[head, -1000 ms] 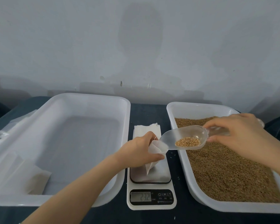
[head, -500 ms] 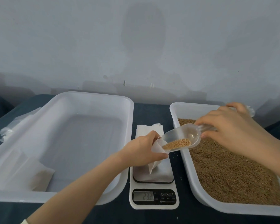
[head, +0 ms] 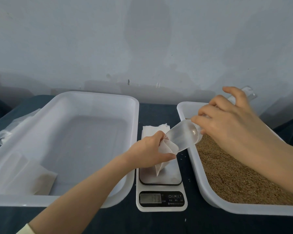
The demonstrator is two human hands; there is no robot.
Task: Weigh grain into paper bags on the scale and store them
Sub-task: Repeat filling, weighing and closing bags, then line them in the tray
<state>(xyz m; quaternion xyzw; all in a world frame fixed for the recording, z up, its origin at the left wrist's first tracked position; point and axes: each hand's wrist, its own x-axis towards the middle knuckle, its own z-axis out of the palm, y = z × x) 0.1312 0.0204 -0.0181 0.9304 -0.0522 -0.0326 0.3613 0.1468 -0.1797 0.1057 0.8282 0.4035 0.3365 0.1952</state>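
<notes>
over the scale [head: 161, 191], left hand [head: 147, 153] grips bag [head: 166, 152].

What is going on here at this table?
A person is filling a bag with grain on a scale. The left hand holds the bag open on the scale, and the right hand tips a clear scoop into its mouth; the scoop looks empty. Grain fills the right tray. A few flat bags lie in the left tray, and spare bags sit behind the scale.
</notes>
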